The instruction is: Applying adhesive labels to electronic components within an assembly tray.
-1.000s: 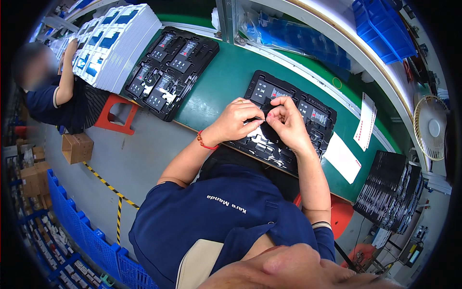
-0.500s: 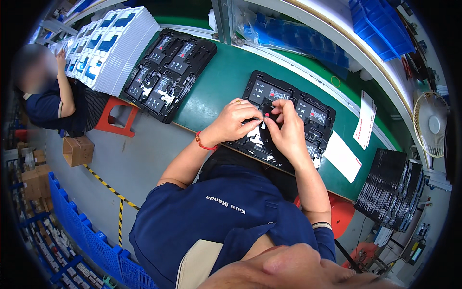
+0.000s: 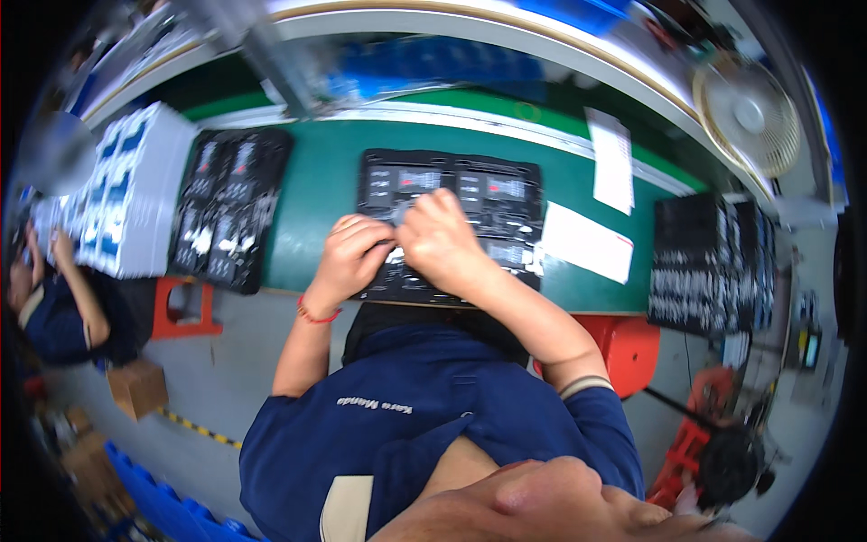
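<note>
Both hands, left hand (image 3: 354,257) and right hand (image 3: 442,239), pinch 1 small part over the black tray (image 3: 506,194); judged risk: slipping fingertips drop it among neighbouring compartments.

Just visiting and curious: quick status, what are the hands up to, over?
Left hand and right hand together, pinching a small part, too small to identify. Both over the black tray on the green bench. Nothing blocking them.
</note>
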